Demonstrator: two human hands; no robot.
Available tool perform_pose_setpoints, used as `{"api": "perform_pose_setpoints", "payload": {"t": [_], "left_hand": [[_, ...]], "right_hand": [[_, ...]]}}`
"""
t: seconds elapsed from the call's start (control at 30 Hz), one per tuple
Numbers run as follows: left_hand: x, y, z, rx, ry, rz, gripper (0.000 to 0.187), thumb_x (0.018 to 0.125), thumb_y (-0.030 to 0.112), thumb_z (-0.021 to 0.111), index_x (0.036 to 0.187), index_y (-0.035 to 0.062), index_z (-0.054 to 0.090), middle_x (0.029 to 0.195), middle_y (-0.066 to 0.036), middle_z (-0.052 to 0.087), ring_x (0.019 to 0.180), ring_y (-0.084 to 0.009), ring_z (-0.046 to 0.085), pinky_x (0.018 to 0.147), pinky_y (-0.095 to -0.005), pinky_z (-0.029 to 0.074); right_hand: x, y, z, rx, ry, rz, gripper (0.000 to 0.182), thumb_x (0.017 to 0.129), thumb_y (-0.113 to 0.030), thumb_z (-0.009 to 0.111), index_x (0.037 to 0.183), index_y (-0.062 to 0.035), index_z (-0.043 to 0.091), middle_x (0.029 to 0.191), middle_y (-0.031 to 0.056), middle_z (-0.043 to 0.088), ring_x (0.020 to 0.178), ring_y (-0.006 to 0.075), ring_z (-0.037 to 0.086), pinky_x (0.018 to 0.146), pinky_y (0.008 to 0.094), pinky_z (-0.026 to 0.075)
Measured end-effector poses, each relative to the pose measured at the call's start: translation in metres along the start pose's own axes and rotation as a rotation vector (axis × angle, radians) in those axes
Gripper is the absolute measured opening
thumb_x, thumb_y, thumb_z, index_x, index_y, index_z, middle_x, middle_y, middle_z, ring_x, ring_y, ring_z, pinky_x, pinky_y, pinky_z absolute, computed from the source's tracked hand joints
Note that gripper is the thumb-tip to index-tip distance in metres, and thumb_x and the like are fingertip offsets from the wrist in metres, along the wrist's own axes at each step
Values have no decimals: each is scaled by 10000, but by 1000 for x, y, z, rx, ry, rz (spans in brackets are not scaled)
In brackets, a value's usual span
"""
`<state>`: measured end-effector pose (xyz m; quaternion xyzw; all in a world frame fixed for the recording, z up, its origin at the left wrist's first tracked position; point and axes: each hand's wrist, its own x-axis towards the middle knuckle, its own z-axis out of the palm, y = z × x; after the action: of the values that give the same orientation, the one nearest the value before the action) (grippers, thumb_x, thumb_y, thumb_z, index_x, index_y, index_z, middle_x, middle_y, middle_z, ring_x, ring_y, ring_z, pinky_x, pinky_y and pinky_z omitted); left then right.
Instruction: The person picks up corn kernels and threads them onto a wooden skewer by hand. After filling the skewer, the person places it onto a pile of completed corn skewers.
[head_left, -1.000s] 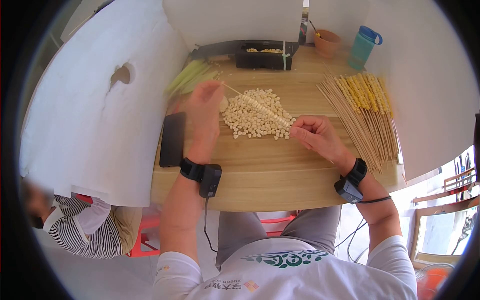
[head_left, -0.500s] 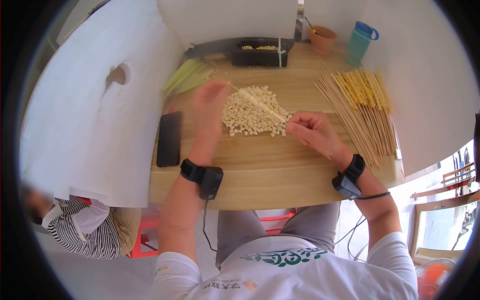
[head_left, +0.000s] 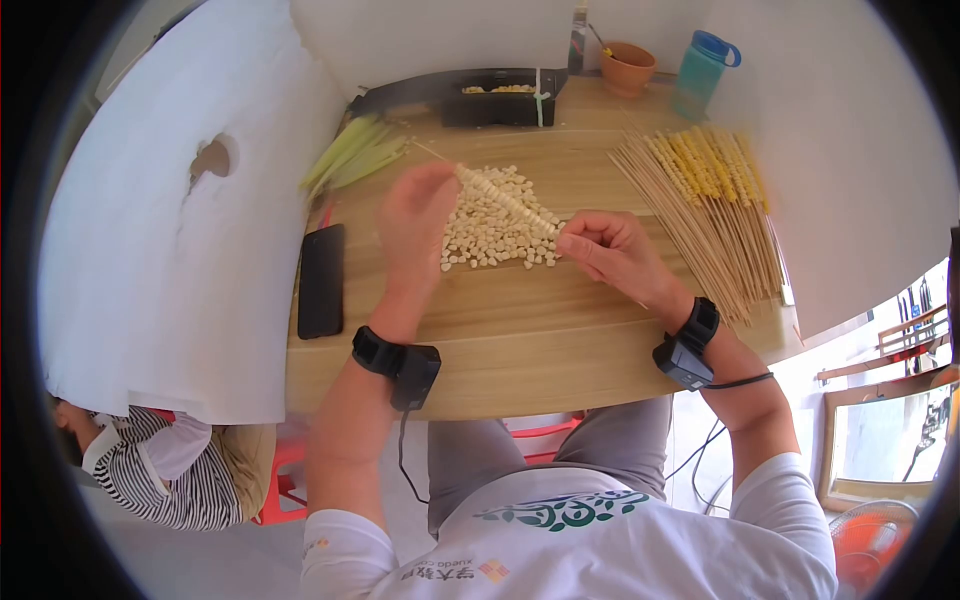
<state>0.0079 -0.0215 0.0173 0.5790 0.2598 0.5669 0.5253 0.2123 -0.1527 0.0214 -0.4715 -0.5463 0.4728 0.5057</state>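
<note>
A wooden skewer threaded with pale kernel-like pieces [head_left: 510,204] slants over a loose pile of the same pieces [head_left: 490,240] on the wooden table. My right hand [head_left: 610,248] pinches its lower right end, and the bare stick shows below the palm. At the upper left end, my left hand [head_left: 418,205] has its fingers bent around the skewer near the last pieces, with the pointed tip sticking out above. To the right lie many bare skewers [head_left: 680,225] beside skewers loaded with yellow and pale pieces [head_left: 715,170].
A black phone [head_left: 321,282] lies at the left, below green husks [head_left: 355,155]. Along the back stand a black container [head_left: 490,108], a clay pot [head_left: 627,70] and a blue bottle [head_left: 700,75]. White panels [head_left: 160,250] flank the table. A seated person [head_left: 170,470] is at lower left.
The view has shifted slightly, moving the table's objects left in the picture. My left fingers are now closer around the skewer's upper end, while my right hand still pinches the lower end.
</note>
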Motion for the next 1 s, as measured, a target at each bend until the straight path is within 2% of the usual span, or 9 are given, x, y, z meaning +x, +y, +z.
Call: {"api": "perform_pose_setpoints", "payload": {"t": [0.3, 0.4, 0.47, 0.7, 1.0], "left_hand": [[-1, 0, 0, -47, -22, 4, 176, 868, -34, 591, 1038, -15, 636, 1020, -88, 679, 891, -109, 605, 827, -229, 473], [0, 1, -2, 40, -51, 20, 194, 878, -20, 576, 1067, -12, 619, 1041, -81, 667, 904, -118, 596, 838, -240, 465], [0, 3, -1, 164, -15, 106, 206, 885, -8, 562, 1088, -2, 600, 1052, -78, 655, 917, -131, 594, 842, -253, 464], [11, -2, -15, 161, 68, 94, 180, 890, 11, 561, 1067, 16, 597, 992, -67, 652, 868, -126, 591, 807, -256, 471], [14, -20, -23, 250, -90, 99, 141, 892, 35, 579, 1026, 4, 610, 908, -41, 651, 806, -89, 581, 739, -221, 468]], "right_hand": [[0, 1, 2, -43, 25, -15, 174, 941, -157, 601, 828, -25, 611, 573, -81, 449, 503, -3, 350, 449, 191, 262], [-1, -2, 4, -62, 50, -9, 170, 940, -157, 602, 833, -25, 610, 592, -86, 455, 521, -7, 351, 457, 189, 265], [-3, -2, 3, -56, 66, -1, 168, 940, -157, 602, 837, -25, 610, 605, -89, 460, 533, -9, 351, 462, 186, 266], [-4, -2, 2, -105, 143, -145, 145, 923, -145, 627, 835, -31, 614, 635, -99, 466, 566, -16, 347, 483, 182, 267], [-7, -7, 5, -208, 175, -207, 122, 896, -128, 657, 836, -25, 632, 603, -91, 461, 558, -8, 352, 479, 194, 281]]}}
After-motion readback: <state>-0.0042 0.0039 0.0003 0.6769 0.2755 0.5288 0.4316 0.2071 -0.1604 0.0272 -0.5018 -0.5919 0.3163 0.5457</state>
